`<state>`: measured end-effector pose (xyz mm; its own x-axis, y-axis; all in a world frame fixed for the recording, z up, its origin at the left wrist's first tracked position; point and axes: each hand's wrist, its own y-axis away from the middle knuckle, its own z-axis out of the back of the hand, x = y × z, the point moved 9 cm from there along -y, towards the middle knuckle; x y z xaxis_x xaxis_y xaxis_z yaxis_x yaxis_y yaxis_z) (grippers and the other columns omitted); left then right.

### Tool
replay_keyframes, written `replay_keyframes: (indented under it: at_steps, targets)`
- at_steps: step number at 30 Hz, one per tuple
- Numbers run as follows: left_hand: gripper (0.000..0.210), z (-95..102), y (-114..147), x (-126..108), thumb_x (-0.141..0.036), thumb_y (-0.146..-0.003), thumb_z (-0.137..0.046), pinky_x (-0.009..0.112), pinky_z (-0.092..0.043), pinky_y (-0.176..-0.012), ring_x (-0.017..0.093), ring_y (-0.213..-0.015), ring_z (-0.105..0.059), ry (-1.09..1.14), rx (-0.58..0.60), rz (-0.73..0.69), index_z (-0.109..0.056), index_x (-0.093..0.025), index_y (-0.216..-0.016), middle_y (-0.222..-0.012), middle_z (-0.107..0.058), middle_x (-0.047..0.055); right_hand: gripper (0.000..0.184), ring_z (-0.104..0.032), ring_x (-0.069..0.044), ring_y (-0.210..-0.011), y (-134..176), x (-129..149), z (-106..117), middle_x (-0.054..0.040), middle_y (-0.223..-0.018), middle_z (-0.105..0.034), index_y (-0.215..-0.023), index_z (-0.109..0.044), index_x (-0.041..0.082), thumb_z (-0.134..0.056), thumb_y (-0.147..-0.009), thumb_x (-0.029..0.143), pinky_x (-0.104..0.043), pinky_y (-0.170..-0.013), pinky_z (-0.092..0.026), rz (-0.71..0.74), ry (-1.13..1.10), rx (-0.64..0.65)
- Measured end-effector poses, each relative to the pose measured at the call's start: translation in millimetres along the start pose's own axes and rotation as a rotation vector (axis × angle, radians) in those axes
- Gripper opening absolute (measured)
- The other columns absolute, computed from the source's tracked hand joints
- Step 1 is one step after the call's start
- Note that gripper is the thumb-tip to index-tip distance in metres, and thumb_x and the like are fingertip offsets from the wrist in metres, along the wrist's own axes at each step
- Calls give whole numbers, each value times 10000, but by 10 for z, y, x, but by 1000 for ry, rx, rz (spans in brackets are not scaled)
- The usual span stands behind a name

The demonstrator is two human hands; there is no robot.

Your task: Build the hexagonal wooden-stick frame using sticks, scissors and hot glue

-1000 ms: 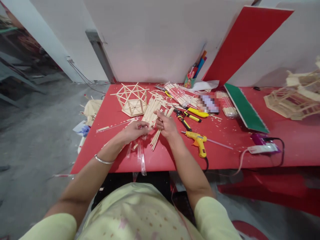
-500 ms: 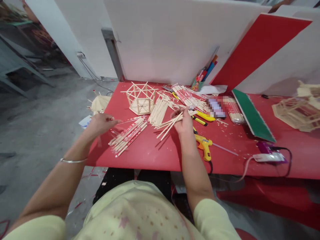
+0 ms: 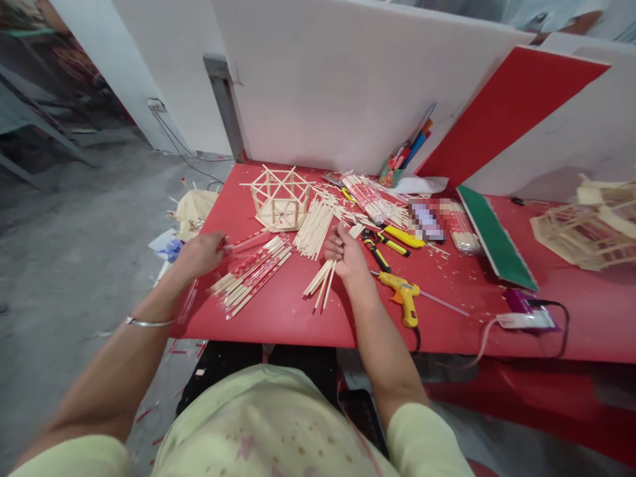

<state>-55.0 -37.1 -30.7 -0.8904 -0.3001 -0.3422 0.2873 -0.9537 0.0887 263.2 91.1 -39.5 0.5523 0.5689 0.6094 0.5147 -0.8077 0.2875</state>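
My right hand (image 3: 346, 253) is closed round a bunch of bare wooden chopsticks (image 3: 326, 279), held tilted above the red table. At the table's left side my left hand (image 3: 203, 255) pinches the end of a red-printed plastic chopstick wrapper (image 3: 248, 239); whether a stick is inside I cannot tell. Between my hands lies a row of wrapped chopsticks (image 3: 258, 275). Behind it, a pile of unwrapped chopsticks (image 3: 315, 228) rests near a hexagonal stick frame (image 3: 281, 199).
Right of my right hand lie a yellow glue gun (image 3: 406, 297), pliers (image 3: 376, 254) and a yellow cutter (image 3: 403, 236). Farther right are a green board (image 3: 497, 235), a power strip (image 3: 527, 320) and another stick model (image 3: 571, 232). A white partition (image 3: 348, 86) stands behind.
My right hand has turned and closed more tightly round its chopsticks, whose ends now point down toward me. My left hand has shifted slightly left, with the wrapper still pinched.
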Motion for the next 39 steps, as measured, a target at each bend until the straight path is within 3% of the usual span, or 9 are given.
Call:
replay_keyframes:
  at_steps: [6, 9, 13, 18, 21, 28, 33, 36, 39]
  targets:
    - [378, -22, 289, -953, -479, -837, -632, 320, -512, -822, 283, -974, -694, 391, 79, -163, -747, -215, -1083, -1043, -787, 66, 349, -215, -1, -391, 93, -100, -178, 139, -544, -380, -934, -721, 172, -929, -738, 372, -116, -342, -173, 40, 141, 30]
    - [331, -257, 385, -1477, -516, -837, -632, 307, -489, -720, 235, -792, -662, 550, 198, -213, -747, -206, -858, -822, -741, 45, 370, -206, -2, -395, 110, 34, -110, 145, -515, -346, -847, -713, 162, -952, -678, 389, -135, -346, -169, 143, 168, -53]
    - [302, -408, 406, -1822, -464, -806, -693, 286, -417, -632, 167, -631, -538, 675, 136, -248, -654, -193, -679, -636, -601, 7, 409, -220, -13, -397, 141, 134, -20, 149, -459, -326, -761, -695, 165, -975, -597, 414, -163, -352, -172, 271, 215, -141]
    - [317, -431, 260, -1739, -469, -777, -768, 286, -399, -604, 148, -599, -517, 929, 24, -125, -690, -167, -720, -641, -606, 15, 487, -292, -32, -396, 175, -267, -259, 115, -456, -414, -675, -622, 186, -1005, -536, 452, -186, -358, -209, 139, 320, 34]
    - [335, -403, 223, -1729, -474, -742, -816, 285, -418, -624, 149, -613, -542, 990, 61, -114, -714, -155, -751, -641, -621, 17, 520, -230, -17, -401, 224, -367, -359, 131, -463, -355, -642, -565, 195, -1013, -543, 441, -179, -360, -162, 37, 303, 138]
    - [399, -462, 383, -1979, -528, -724, -839, 263, -387, -579, 126, -577, -484, 887, 293, -134, -740, -162, -848, -650, -610, 1, 421, -192, -11, -400, 195, -13, -178, 144, -498, -315, -820, -710, 165, -923, -706, 509, -158, -371, -140, 114, 164, 39]
    - [444, -425, 378, -2044, -600, -774, -768, 262, -425, -622, 140, -635, -515, 995, 184, -174, -694, -164, -811, -682, -619, 8, 429, -210, -14, -384, 151, -179, -218, 134, -470, -305, -734, -684, 161, -882, -773, 539, -167, -364, -152, 69, 262, 80]
    - [427, -408, 456, -1896, -585, -828, -727, 264, -445, -653, 150, -661, -537, 879, 223, -209, -678, -171, -735, -675, -612, 7, 417, -230, -2, -386, 147, 99, -88, 116, -512, -369, -736, -682, 156, -879, -794, 519, -149, -349, -172, 185, 170, -3]
    - [413, -279, 553, -1451, -579, -855, -708, 275, -481, -712, 182, -741, -604, 781, 221, -179, -716, -176, -768, -752, -675, 26, 393, -236, 2, -378, 154, 553, 155, 119, -533, -370, -734, -643, 176, -840, -858, 493, -124, -337, -202, 317, 5, -109]
